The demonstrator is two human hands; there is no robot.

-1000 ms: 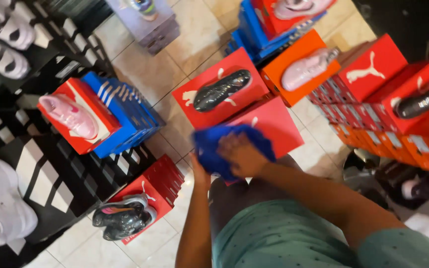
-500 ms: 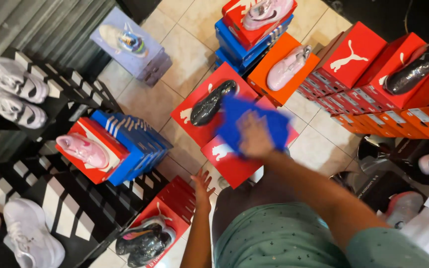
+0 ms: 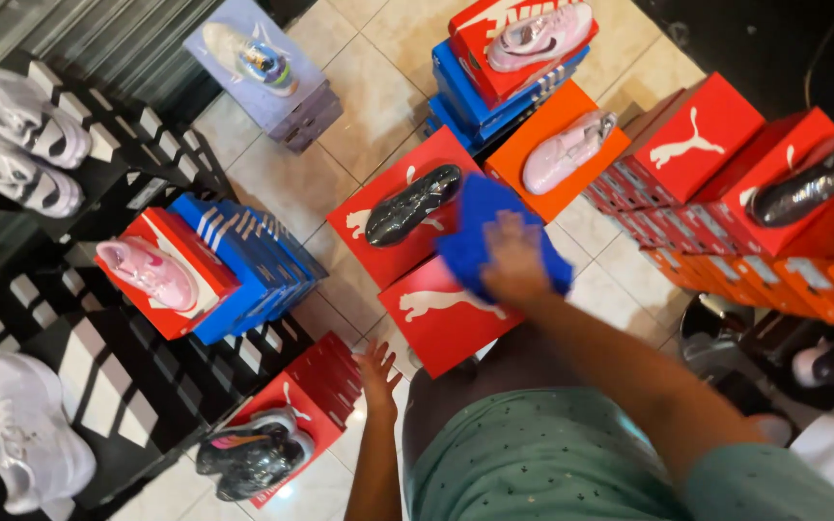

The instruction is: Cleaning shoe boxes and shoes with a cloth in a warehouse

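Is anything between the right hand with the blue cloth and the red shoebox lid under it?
Nothing visible. The right hand presses the blue cloth flat on the red cardboard shoebox lid. The black shoe sits on the neighbouring red box, off to the side.

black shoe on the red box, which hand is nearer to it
Right. The right hand presses a blue cloth just beside the black shoe; the left hand hangs lower, near the floor.

One blue cloth, two pink shoes.
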